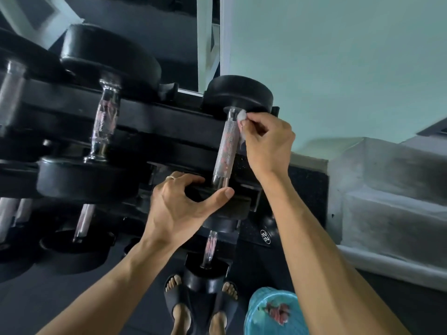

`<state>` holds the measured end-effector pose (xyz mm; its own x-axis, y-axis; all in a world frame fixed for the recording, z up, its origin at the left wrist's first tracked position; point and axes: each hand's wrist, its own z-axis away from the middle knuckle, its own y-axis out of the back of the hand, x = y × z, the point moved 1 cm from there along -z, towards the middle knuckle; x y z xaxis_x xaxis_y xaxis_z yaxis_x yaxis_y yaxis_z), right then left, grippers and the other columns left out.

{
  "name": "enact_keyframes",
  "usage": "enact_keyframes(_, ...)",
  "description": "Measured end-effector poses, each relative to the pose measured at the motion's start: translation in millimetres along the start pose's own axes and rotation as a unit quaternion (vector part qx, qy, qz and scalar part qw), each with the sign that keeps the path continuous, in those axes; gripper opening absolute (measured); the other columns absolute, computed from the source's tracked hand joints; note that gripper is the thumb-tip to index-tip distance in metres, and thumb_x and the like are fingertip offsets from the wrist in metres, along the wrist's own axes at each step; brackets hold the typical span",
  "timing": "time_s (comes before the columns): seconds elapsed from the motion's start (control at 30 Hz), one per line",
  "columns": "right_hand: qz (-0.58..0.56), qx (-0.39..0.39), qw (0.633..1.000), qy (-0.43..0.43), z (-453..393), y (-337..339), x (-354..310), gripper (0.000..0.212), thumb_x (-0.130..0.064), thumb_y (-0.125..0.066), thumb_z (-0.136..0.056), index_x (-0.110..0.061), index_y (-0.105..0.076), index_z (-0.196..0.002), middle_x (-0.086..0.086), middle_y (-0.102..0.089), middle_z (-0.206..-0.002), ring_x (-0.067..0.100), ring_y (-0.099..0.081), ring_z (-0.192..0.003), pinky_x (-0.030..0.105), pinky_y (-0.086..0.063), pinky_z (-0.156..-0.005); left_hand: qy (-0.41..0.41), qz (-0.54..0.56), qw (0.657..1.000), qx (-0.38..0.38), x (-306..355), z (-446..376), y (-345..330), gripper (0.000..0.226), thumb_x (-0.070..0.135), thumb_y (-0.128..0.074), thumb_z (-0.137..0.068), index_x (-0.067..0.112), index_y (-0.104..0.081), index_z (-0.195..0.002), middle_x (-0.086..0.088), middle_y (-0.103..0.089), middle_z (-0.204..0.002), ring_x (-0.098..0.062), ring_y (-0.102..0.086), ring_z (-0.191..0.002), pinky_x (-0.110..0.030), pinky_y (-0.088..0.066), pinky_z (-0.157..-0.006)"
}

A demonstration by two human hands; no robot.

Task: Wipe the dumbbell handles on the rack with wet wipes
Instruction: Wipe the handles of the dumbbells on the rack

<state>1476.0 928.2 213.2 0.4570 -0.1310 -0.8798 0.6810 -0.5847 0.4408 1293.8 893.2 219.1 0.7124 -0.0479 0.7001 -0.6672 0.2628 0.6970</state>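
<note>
The dumbbell (223,151) being cleaned is seated at the right end of the black rack (135,122), its knurled handle (225,147) running between a far head against the pale wall and a near head at the rack's front edge. Open room is left to its right, up to a grey stepped ledge (387,180); to its left, another dumbbell (101,117) is seated near by. A small white wet wipe (242,117) is pinched in the right hand (268,143) and pressed against the handle's upper right side, wrist bent downward. The near head is clasped by the left hand (179,204), fingers curled over its top and thumb stretched along its rim. A teal basket (271,313) is seen on the floor beside sandalled feet (200,308).
</note>
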Motion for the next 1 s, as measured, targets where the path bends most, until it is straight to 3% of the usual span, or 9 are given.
enact_keyframes(0.1,0.034,-0.075,0.997,0.002,33.5,11.1,7.9,0.009,-0.017,-0.071,-0.091,-0.013,-0.078,-0.091,-0.014,-0.069,-0.074,-0.005,-0.064,-0.065,0.011,-0.051,-0.061,-0.003,0.003,1.000,-0.009,-2.1,0.3,-0.6,0.081,0.082,-0.059,-0.058,0.019,-0.074,-0.106,0.007,-0.069,-0.109,-0.006,-0.062,-0.103,-0.016,-0.045,-0.088)
enact_keyframes(0.2,0.044,-0.149,0.988,-0.024,55.3,22.1,8.8,0.006,-0.015,-0.074,-0.088,-0.016,-0.080,-0.092,-0.015,-0.072,-0.078,0.000,-0.069,-0.072,0.020,-0.057,-0.067,-0.005,0.004,1.000,-0.010,-1.0,-1.0,-0.3,0.086,0.089,-0.059,-0.056,0.020,-0.075,-0.105,0.007,-0.069,-0.107,-0.004,-0.061,-0.098,-0.006,-0.039,-0.079)
enact_keyframes(0.37,-0.060,-0.029,0.993,-0.102,4.9,5.1,-1.9,0.006,-0.019,-0.075,-0.088,-0.020,-0.079,-0.093,-0.015,-0.073,-0.080,0.003,-0.070,-0.077,0.028,-0.060,-0.078,-0.002,0.009,1.000,-0.005,1.1,0.1,-0.6,0.085,0.085,-0.056,-0.055,0.018,-0.075,-0.105,0.006,-0.069,-0.108,-0.002,-0.058,-0.095,-0.002,-0.035,-0.076)
enact_keyframes(0.47,-0.084,-0.045,0.986,-0.137,9.2,3.9,4.1,0.010,-0.014,-0.074,-0.088,-0.023,-0.077,-0.084,-0.007,-0.076,-0.081,0.010,-0.073,-0.077,0.039,-0.061,-0.079,-0.004,0.010,1.000,-0.004,-0.2,0.2,-0.9,0.085,0.086,-0.058,-0.056,0.018,-0.075,-0.104,0.005,-0.069,-0.105,-0.004,-0.061,-0.095,-0.009,-0.044,-0.079)
enact_keyframes(0.6,-0.009,-0.196,0.967,-0.163,55.6,25.9,9.1,0.012,-0.014,-0.077,-0.085,-0.024,-0.076,-0.080,-0.008,-0.075,-0.077,0.002,-0.070,-0.069,0.025,-0.058,-0.072,-0.003,0.008,1.000,0.001,-0.7,-0.4,-1.7,0.091,0.089,-0.052,-0.054,0.018,-0.075,-0.105,0.005,-0.070,-0.104,-0.009,-0.065,-0.099,-0.026,-0.054,-0.089)
enact_keyframes(0.7,-0.013,-0.170,0.975,-0.144,47.0,23.6,7.2,0.008,-0.014,-0.077,-0.085,-0.021,-0.077,-0.084,-0.008,-0.075,-0.077,0.004,-0.071,-0.071,0.018,-0.057,-0.069,-0.005,0.007,1.000,-0.002,0.3,0.3,-0.4,0.096,0.091,-0.054,-0.055,0.016,-0.074,-0.111,0.002,-0.070,-0.110,-0.010,-0.064,-0.105,-0.024,-0.051,-0.091)
enact_keyframes(0.8,-0.029,-0.132,0.980,-0.147,37.8,16.4,5.6,0.009,-0.015,-0.075,-0.088,-0.024,-0.072,-0.086,-0.007,-0.075,-0.084,0.005,-0.072,-0.078,0.028,-0.061,-0.077,-0.005,0.010,1.000,-0.006,0.5,1.6,-0.3,0.096,0.089,-0.059,-0.058,0.014,-0.072,-0.115,-0.001,-0.070,-0.115,-0.013,-0.063,-0.110,-0.025,-0.049,-0.094)
enact_keyframes(0.93,0.070,-0.236,0.964,-0.104,59.7,28.9,8.5,0.005,-0.018,-0.078,-0.085,-0.019,-0.074,-0.084,-0.011,-0.075,-0.079,0.000,-0.070,-0.072,0.023,-0.057,-0.068,-0.003,0.006,1.000,-0.006,0.2,2.7,-1.1,0.098,0.092,-0.054,-0.056,0.016,-0.071,-0.116,0.001,-0.070,-0.116,-0.012,-0.062,-0.111,-0.022,-0.047,-0.094)
enact_keyframes(1.0,0.066,-0.243,0.963,-0.094,55.9,31.4,6.5,0.005,-0.016,-0.080,-0.083,-0.017,-0.075,-0.083,-0.009,-0.075,-0.078,0.002,-0.070,-0.071,0.021,-0.056,-0.066,-0.002,0.008,1.000,-0.015,0.1,3.0,-0.9,0.097,0.090,-0.059,-0.059,0.015,-0.069,-0.120,0.000,-0.069,-0.119,-0.013,-0.061,-0.115,-0.022,-0.045,-0.095)
